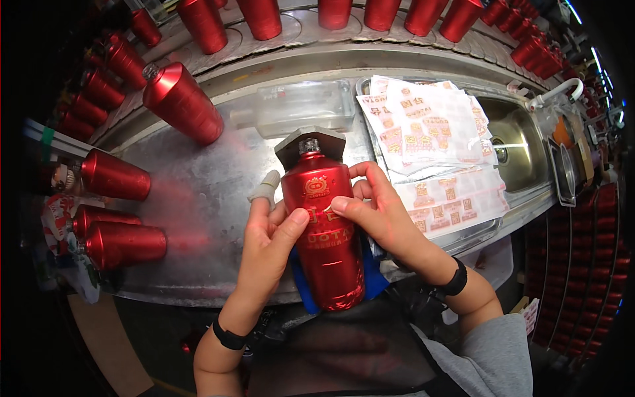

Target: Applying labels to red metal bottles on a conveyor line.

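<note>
A shiny red bottle (329,258) with a clear glass neck lies in front of me, its neck end on a dark angled metal rest (334,141). Gold lettering and an emblem decorate its front. My left hand (270,228) grips the bottle's left side, thumb on the lettering, with a white finger cover (267,185) on one fingertip. From the right, my right hand (374,206) holds the bottle, its thumb pressed near the same lettering and its fingers at the shoulder. Beneath the bottle's base, a blue pad (374,278) shows at both sides.
White sheets (433,129) with gold and red prints lie stacked right of the bottle, beside a metal sink (522,149). A clear container (304,102) sits behind. More red bottles stand left (183,104) and along a plated conveyor (311,26) at the back.
</note>
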Tool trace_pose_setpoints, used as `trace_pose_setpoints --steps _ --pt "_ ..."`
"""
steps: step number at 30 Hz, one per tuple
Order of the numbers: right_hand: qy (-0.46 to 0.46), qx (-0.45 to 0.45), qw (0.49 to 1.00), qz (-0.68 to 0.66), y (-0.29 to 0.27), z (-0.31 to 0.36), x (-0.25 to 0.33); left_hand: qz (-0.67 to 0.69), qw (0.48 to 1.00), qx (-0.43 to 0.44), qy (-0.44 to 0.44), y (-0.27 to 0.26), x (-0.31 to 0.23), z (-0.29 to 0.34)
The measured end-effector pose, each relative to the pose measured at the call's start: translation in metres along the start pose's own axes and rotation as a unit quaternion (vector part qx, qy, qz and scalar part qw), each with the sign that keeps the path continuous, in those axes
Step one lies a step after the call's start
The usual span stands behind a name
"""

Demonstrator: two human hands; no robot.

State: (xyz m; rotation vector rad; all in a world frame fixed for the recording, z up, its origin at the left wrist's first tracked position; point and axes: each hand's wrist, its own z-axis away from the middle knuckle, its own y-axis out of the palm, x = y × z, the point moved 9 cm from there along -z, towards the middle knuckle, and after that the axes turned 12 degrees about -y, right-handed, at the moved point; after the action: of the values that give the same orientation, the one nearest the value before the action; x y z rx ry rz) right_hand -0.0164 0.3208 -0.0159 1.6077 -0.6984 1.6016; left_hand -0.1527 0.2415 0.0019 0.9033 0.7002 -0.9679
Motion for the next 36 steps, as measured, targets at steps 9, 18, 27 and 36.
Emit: trace_pose_setpoints --steps 9,18,27,36 --pt "-0.02 -0.021 0.999 0.025 -0.001 -0.002 0.003 0.031 0.999 0.016 0.022 -0.002 0.004 -0.004" --pt "-0.016 -0.021 0.994 0.103 0.001 0.001 0.008 0.022 0.999 0.022 0.007 0.003 0.005 -0.002" --pt "-0.011 -0.014 0.994 0.104 0.001 0.001 0.001 0.053 0.998 0.02 -0.006 0.004 0.0 -0.007" --pt "-0.006 0.012 0.999 0.053 0.0 0.006 0.003 0.018 1.0 0.001 0.016 -0.001 0.007 -0.01"
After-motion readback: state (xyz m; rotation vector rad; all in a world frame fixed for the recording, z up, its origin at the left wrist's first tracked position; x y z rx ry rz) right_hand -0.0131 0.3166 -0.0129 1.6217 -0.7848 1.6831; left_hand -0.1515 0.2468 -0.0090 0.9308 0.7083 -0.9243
